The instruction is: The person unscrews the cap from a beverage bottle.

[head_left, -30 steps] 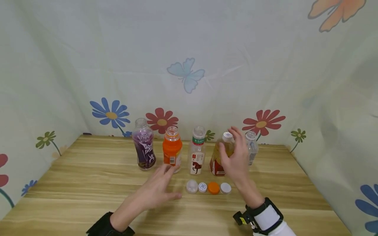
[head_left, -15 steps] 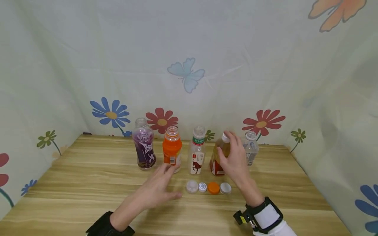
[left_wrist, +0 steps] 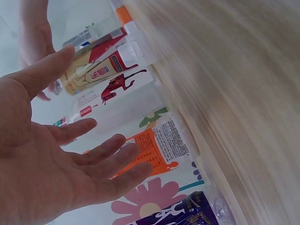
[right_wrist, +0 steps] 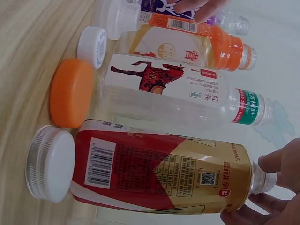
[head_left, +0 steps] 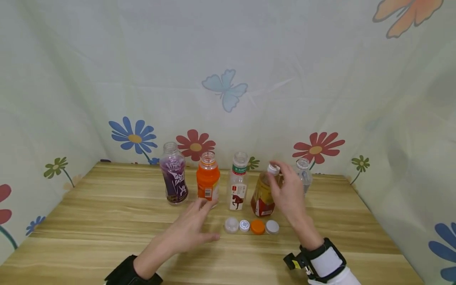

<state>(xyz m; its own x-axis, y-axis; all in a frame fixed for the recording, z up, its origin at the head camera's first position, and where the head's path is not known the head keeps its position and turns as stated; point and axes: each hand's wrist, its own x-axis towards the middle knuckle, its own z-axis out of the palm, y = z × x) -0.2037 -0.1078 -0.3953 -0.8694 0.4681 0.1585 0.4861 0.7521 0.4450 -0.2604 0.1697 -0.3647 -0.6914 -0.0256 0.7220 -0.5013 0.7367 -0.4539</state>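
Observation:
My right hand (head_left: 290, 194) pinches the white-capped neck of a gold-and-red drink bottle (head_left: 263, 198) between thumb and fingers. In the right wrist view the thumb and fingertips lie around the white cap (right_wrist: 270, 180), and the bottle's base is near the table. My left hand (head_left: 189, 227) is held over the table with fingers spread, in front of the orange bottle (head_left: 208, 178), holding nothing. The left wrist view shows that hand's palm and loosely bent fingers (left_wrist: 108, 152). A clear bottle with a horse label (head_left: 237, 190) stands uncapped between the orange and gold bottles.
A purple bottle (head_left: 174, 178) stands uncapped at the left end of the row, a clear bottle (head_left: 304, 174) at the right end, partly behind my right hand. In front lie a translucent cap (head_left: 231, 225), a small white cap (head_left: 244, 226), an orange cap (head_left: 257, 227) and a white cap (head_left: 272, 227).
My right hand has closed on the top of the gold-and-red bottle, which has shifted slightly toward me and tilted a little. The left hand has stayed in place.

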